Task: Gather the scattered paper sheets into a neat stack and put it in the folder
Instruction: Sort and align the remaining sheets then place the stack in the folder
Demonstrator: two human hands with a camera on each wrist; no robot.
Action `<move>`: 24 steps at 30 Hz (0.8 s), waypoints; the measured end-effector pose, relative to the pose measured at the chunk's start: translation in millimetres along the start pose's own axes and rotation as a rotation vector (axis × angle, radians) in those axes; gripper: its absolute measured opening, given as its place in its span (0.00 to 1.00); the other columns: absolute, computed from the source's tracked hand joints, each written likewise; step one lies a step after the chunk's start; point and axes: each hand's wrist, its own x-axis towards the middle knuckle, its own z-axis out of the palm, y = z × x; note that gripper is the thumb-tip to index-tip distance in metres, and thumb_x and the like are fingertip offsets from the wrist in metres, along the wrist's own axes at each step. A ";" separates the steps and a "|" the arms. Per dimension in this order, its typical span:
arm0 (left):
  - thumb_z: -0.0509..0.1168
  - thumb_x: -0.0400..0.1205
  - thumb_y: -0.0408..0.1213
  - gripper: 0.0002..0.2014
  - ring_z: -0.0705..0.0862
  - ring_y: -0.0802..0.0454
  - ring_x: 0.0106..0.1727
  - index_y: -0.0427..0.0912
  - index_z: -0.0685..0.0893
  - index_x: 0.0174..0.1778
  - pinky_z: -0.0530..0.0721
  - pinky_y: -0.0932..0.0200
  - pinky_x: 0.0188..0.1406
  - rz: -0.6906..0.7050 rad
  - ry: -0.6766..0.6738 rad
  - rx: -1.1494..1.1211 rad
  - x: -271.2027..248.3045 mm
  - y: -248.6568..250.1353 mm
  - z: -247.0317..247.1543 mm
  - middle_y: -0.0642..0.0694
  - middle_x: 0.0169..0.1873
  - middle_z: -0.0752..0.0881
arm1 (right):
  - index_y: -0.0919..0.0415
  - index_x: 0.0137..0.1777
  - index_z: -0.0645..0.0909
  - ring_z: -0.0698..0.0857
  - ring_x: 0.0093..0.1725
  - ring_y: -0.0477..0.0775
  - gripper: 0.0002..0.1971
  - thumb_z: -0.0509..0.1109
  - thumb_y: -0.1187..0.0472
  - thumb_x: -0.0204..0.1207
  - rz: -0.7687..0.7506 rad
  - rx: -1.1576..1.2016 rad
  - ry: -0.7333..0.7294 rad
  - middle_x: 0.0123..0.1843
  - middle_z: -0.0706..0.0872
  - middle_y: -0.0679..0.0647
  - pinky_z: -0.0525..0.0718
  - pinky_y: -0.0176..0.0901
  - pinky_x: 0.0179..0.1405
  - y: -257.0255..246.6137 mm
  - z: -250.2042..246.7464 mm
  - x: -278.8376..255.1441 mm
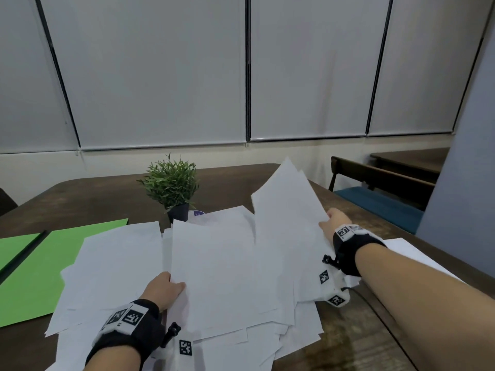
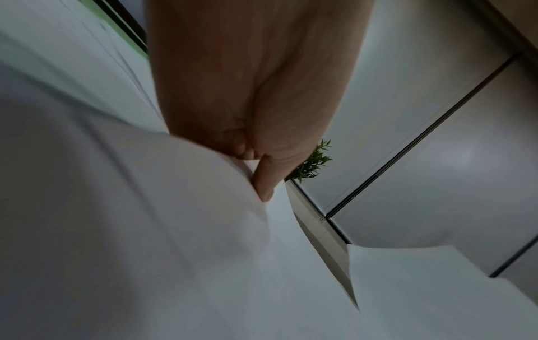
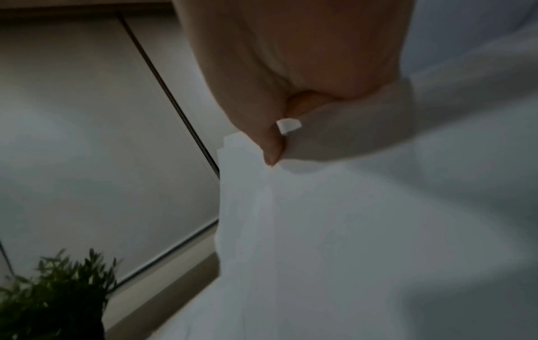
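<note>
Gathering is under way — loose white paper sheets [image 1: 214, 263] are pinched by the left hand [image 1: 163, 289] at lower centre and the right hand [image 1: 332, 223] at right — squaring is judged next, before the open green card folder [image 1: 40, 263] at left.

Grey roller blinds [image 1: 166, 76], wooden table [image 1: 93, 199], blue-cushioned chair [image 1: 380, 202]

Ahead of the left hand's fingers [image 1: 171, 281], loose paper sheets [image 1: 214, 263] cover the table [image 1: 93, 199] up to the potted plant [image 1: 171, 183]. To their left lies the open green folder [image 1: 40, 277]. Beyond the right hand's fingers [image 1: 328, 219], raised sheets [image 1: 286, 199] block the way; bare tabletop lies to their right.
</note>
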 end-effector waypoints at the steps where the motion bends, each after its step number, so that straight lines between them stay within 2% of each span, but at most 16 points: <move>1: 0.62 0.83 0.38 0.09 0.81 0.40 0.54 0.35 0.75 0.47 0.76 0.55 0.48 -0.007 0.001 -0.006 0.2 0.0 -0.1 0.39 0.49 0.82 | 0.59 0.52 0.73 0.78 0.45 0.58 0.03 0.64 0.63 0.81 -0.015 0.025 0.033 0.50 0.81 0.58 0.74 0.43 0.48 -5.5 -9.8 1.6; 5: 0.61 0.84 0.35 0.08 0.79 0.39 0.55 0.32 0.75 0.51 0.73 0.56 0.48 -0.036 0.013 -0.033 4.0 -2.0 0.8 0.37 0.52 0.80 | 0.61 0.59 0.78 0.81 0.47 0.60 0.09 0.64 0.62 0.81 -0.106 0.107 0.157 0.55 0.85 0.61 0.75 0.44 0.49 -35.9 -44.7 9.7; 10: 0.57 0.85 0.32 0.08 0.74 0.43 0.51 0.32 0.73 0.56 0.69 0.58 0.48 -0.063 0.017 -0.003 4.8 0.7 2.6 0.35 0.57 0.79 | 0.60 0.47 0.74 0.77 0.44 0.59 0.04 0.65 0.60 0.80 -0.249 0.213 0.269 0.44 0.80 0.59 0.71 0.42 0.44 -77.0 -74.4 4.7; 12: 0.55 0.85 0.31 0.07 0.74 0.42 0.51 0.32 0.73 0.54 0.69 0.58 0.49 -0.082 0.010 -0.014 4.0 1.8 2.3 0.33 0.60 0.79 | 0.59 0.46 0.77 0.78 0.43 0.59 0.04 0.67 0.60 0.78 -0.292 0.296 0.274 0.43 0.81 0.58 0.71 0.42 0.43 -89.1 -76.5 2.1; 13: 0.55 0.85 0.31 0.07 0.75 0.41 0.52 0.31 0.73 0.54 0.70 0.57 0.49 -0.078 0.013 -0.013 3.0 2.8 1.0 0.31 0.61 0.79 | 0.60 0.48 0.79 0.79 0.43 0.58 0.04 0.67 0.60 0.78 -0.306 0.343 0.265 0.43 0.82 0.57 0.72 0.42 0.43 -94.2 -74.8 -0.5; 16: 0.51 0.88 0.33 0.15 0.77 0.35 0.64 0.26 0.75 0.62 0.73 0.54 0.55 -0.093 0.029 -0.054 1.0 6.2 -1.0 0.28 0.64 0.78 | 0.62 0.54 0.82 0.81 0.44 0.57 0.09 0.68 0.59 0.78 -0.333 0.453 0.236 0.45 0.84 0.56 0.75 0.41 0.44 -104.0 -63.6 -8.4; 18: 0.47 0.89 0.33 0.15 0.75 0.37 0.68 0.28 0.73 0.63 0.69 0.57 0.55 -0.111 0.028 -0.107 -2.7 6.9 -0.3 0.30 0.67 0.75 | 0.62 0.55 0.82 0.82 0.44 0.56 0.09 0.67 0.59 0.79 -0.339 0.481 0.242 0.45 0.84 0.55 0.75 0.41 0.43 -107.7 -57.1 -11.3; 19: 0.45 0.89 0.33 0.17 0.73 0.39 0.70 0.29 0.71 0.67 0.69 0.58 0.58 -0.123 0.041 -0.144 -4.0 8.6 -1.3 0.31 0.69 0.73 | 0.60 0.53 0.81 0.81 0.42 0.56 0.07 0.67 0.59 0.79 -0.341 0.493 0.248 0.43 0.84 0.54 0.74 0.40 0.39 -110.1 -56.2 -11.8; 21: 0.44 0.90 0.40 0.22 0.69 0.40 0.75 0.31 0.66 0.76 0.66 0.56 0.70 -0.168 0.039 -0.229 -9.2 13.3 -2.9 0.33 0.75 0.69 | 0.58 0.49 0.80 0.80 0.40 0.55 0.04 0.67 0.59 0.79 -0.347 0.508 0.261 0.40 0.83 0.53 0.71 0.40 0.33 -117.0 -59.1 -13.3; 24: 0.40 0.90 0.50 0.30 0.65 0.39 0.79 0.30 0.63 0.79 0.59 0.53 0.77 -0.163 -0.014 -0.251 -13.6 16.0 -5.1 0.34 0.78 0.66 | 0.59 0.49 0.81 0.81 0.40 0.57 0.05 0.68 0.59 0.78 -0.354 0.512 0.242 0.42 0.84 0.55 0.73 0.39 0.36 -126.6 -61.9 -16.2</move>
